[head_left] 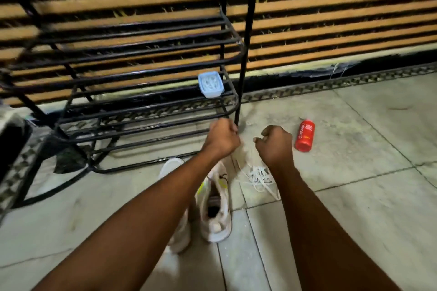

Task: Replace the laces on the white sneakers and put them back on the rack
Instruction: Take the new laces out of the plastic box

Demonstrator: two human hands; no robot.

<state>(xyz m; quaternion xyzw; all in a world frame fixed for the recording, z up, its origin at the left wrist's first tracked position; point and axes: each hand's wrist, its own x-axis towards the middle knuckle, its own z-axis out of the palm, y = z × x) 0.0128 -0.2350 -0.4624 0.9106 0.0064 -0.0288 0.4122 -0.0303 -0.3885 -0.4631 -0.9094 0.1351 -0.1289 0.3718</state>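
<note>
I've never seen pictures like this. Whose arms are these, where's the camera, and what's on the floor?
No machine here: a person wears a camera on the head, looking down at their own arms. The left hand and right hand are curled into fists above the tiled floor. A strand of the white laces seems to run up into the left fingers; the right's hold is unclear. White sneakers lie below, a red bottle to the right. The black shoe rack carries a blue box.

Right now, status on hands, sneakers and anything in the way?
Left hand grips lace; right hand curled, hold unclear. Both sneakers on floor, off rack. Red bottle lies aside.
</note>
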